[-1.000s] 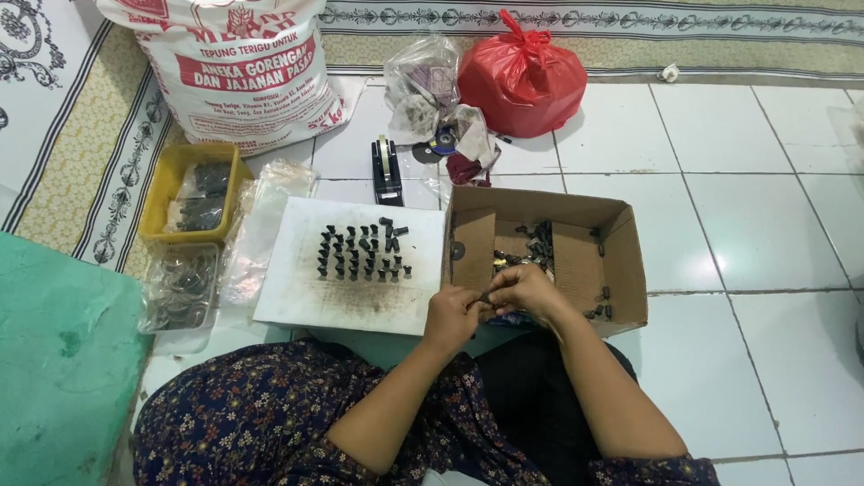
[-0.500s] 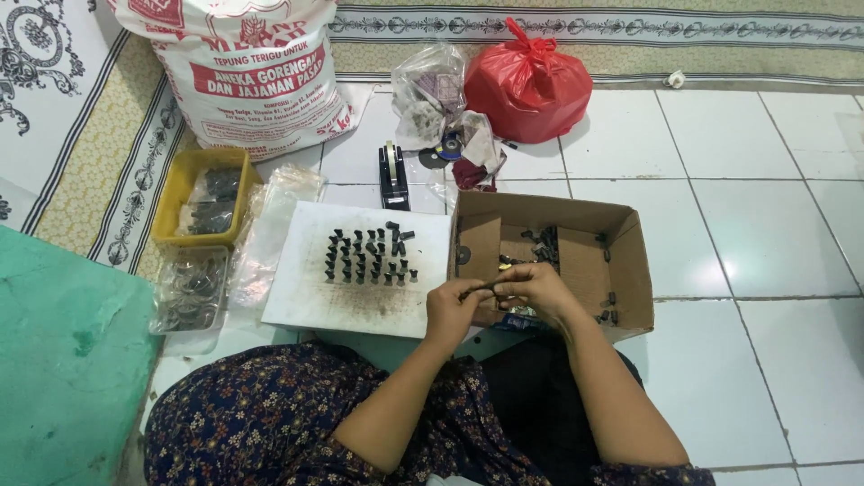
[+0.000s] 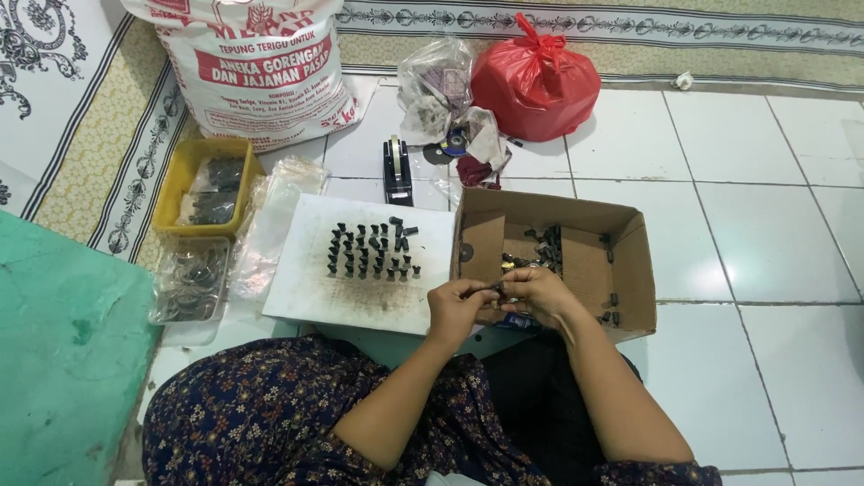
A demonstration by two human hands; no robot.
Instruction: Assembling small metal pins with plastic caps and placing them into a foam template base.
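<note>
White floor tiles [image 3: 720,234] surround a seated person whose left hand [image 3: 457,310] and right hand [image 3: 533,295] pinch one small dark part [image 3: 494,289] together, fingers closed, over a cardboard box [image 3: 630,270] beside a white board [image 3: 310,292].

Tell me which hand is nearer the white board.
Left. The left hand overlaps the white board's right edge; the right hand sits farther right, over the cardboard box.

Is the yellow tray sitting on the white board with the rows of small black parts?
No, the yellow tray sits on the floor left of the white board, apart from it, beside the printed sack.
</note>
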